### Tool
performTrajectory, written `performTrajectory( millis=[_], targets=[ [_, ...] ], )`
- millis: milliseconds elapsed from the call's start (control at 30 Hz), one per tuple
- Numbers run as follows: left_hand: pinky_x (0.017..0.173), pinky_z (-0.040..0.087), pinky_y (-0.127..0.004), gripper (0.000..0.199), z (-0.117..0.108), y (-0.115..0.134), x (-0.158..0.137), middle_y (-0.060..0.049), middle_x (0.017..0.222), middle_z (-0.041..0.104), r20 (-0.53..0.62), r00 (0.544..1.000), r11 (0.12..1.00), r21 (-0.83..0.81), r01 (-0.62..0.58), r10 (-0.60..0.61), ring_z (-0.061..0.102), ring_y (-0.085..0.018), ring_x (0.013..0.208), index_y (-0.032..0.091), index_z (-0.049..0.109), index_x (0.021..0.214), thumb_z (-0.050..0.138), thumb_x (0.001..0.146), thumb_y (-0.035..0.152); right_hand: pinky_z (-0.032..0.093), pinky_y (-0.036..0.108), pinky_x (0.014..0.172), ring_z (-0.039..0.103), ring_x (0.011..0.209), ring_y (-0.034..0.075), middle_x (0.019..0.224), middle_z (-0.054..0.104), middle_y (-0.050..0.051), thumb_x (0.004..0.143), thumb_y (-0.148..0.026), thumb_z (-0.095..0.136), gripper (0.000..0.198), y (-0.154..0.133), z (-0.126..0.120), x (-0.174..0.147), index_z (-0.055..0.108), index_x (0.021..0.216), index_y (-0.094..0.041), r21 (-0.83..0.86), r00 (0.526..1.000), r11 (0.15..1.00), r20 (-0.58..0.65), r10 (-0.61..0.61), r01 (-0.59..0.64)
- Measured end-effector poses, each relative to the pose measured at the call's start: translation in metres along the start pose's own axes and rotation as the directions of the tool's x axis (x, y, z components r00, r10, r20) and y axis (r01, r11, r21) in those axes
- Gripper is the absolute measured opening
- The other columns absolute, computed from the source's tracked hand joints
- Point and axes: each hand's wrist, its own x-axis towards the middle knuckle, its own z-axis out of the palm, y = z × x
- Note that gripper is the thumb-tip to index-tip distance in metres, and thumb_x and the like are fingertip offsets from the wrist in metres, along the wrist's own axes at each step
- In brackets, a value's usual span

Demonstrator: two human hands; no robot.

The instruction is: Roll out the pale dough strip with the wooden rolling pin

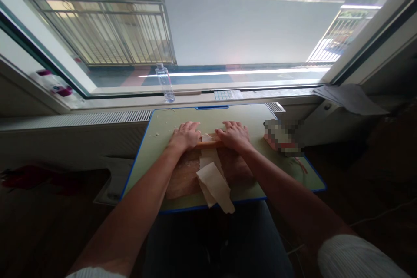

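Note:
Both my hands rest on a wooden rolling pin (211,144) that lies crosswise. My left hand (186,136) is curled over its left end, and my right hand (235,135) over its right end. A pale, flat strip of dough (208,158) runs beneath the pin, with its far end partly hidden. Nearer to me, the strip folds over itself and a loose flap of dough (216,182) reaches the table's front edge. Under the dough lies a brown wooden board (184,178), partly covered by my forearms.
The board sits on a pale green, blue-edged table (153,147) with small crumbs at its left. A blurred-out object (282,137) lies at the right. On the windowsill stand a clear plastic bottle (165,83) and a calculator-like keypad (224,95). Papers (352,100) lie at the far right.

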Motion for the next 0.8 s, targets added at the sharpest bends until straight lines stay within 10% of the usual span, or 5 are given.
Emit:
performTrajectory(
  millis=[800],
  targets=[
    [0.124, 0.037, -0.054, 0.056, 0.004, 0.023, -0.07, -0.009, 0.164, 0.054, -0.145, 0.989, 0.995, 0.091, 0.037, -0.024, 0.049, -0.03, 0.147, 0.028, 0.056, 0.155, 0.03, 0.107, 0.043, 0.028, 0.063, 0.122, 0.041, 0.149, 0.038, 0.165, 0.051, 0.014, 0.109, -0.039, 0.031, 0.055, 0.007, 0.004, -0.068, 0.058, 0.153, -0.023, -0.198, 0.985, 0.976, -0.125, -0.116, 0.09]
  ],
)
